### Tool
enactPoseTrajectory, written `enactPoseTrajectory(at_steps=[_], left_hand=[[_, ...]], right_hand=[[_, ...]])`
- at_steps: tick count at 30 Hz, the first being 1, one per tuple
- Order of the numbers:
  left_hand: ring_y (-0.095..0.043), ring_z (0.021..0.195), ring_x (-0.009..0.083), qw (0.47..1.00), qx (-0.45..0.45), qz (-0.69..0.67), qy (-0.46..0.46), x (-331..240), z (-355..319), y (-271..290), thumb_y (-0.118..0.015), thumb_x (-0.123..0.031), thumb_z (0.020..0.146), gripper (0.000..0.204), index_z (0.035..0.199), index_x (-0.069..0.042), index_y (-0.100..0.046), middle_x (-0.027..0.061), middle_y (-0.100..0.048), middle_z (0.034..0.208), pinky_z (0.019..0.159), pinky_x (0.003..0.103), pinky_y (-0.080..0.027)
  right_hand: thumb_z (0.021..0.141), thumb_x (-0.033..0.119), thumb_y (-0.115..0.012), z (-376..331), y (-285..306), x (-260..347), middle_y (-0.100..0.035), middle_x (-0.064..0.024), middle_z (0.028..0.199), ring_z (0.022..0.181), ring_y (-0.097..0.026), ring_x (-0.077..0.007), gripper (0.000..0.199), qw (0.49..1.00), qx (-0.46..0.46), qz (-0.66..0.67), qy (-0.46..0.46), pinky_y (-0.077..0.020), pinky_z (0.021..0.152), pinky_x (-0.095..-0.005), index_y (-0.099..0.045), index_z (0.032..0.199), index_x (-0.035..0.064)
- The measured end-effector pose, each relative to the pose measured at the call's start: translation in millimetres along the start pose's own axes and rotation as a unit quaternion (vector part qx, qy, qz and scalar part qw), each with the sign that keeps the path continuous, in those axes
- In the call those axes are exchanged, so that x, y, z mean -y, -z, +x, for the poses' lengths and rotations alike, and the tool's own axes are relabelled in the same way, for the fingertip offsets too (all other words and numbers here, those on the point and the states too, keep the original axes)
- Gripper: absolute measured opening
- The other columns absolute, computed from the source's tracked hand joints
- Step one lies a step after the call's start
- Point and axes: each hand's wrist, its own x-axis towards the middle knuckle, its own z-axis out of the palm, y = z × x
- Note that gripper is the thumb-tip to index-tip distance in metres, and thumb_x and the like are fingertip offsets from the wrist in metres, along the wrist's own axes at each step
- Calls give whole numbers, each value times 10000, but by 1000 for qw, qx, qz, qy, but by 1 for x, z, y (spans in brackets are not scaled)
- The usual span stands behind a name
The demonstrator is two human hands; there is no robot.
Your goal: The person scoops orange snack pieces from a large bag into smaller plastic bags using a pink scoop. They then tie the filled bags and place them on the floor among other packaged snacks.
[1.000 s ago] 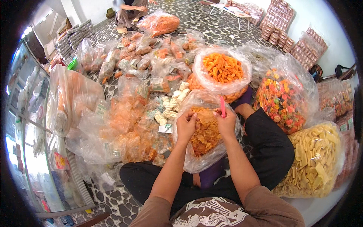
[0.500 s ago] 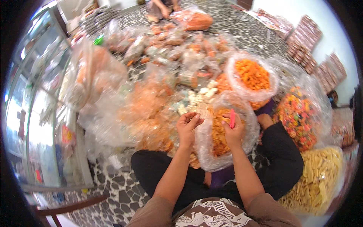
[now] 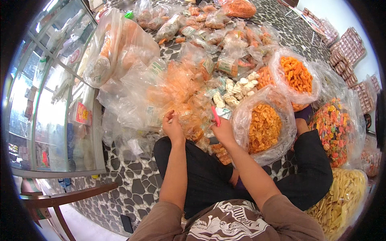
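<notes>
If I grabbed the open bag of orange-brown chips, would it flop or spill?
The clear bag would probably flop, since its plastic looks thin and crumpled. Tipping it might spill the chips, because its mouth gapes open. The chips look thin, so squeezing could crack them.

Floor [image 3: 129, 176] does all carrying here: dark stone patches, pale joints between. Big messy heap of clear plastic packs [image 3: 177, 86] sprawled across middle, orange stuff inside plenty of them. Right of heap: open bag of amber chips [image 3: 242, 120], open bag of orange snacks [image 3: 277, 66] just behind, then fat multicolour bag [image 3: 330, 130] and bag of pale yellow strips [image 3: 341, 201]. Flat black slab [image 3: 126, 223] lies lower left, near wooden rail [image 3: 76, 195].
</notes>
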Motion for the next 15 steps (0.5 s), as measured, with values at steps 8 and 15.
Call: enactPoseTrajectory(at_steps=[8, 15], left_hand=[[-547, 584, 95, 991, 73, 17, 114, 18, -13, 0, -640, -180, 1021, 143, 1098, -62, -663, 14, -641, 909, 542, 271, -478], [-555, 561, 112, 985, 41, -10, 166, 21, -6, 3, -632, -159, 1027, 119, 1054, -44, -647, 31, -629, 878, 482, 251, -440]], right_hand=[[747, 177, -804, -11, -79, -32, -744, -203, 1084, 1039, -711, -375, 419, 997, 19, -22, -70, -546, 901, -471, -732, 1144, 64], [802, 186, -768, -5, -88, -26, -732, -194, 1140, 1066, -703, -374, 384, 972, 116, -113, -169, -538, 923, -485, -699, 1168, 94]])
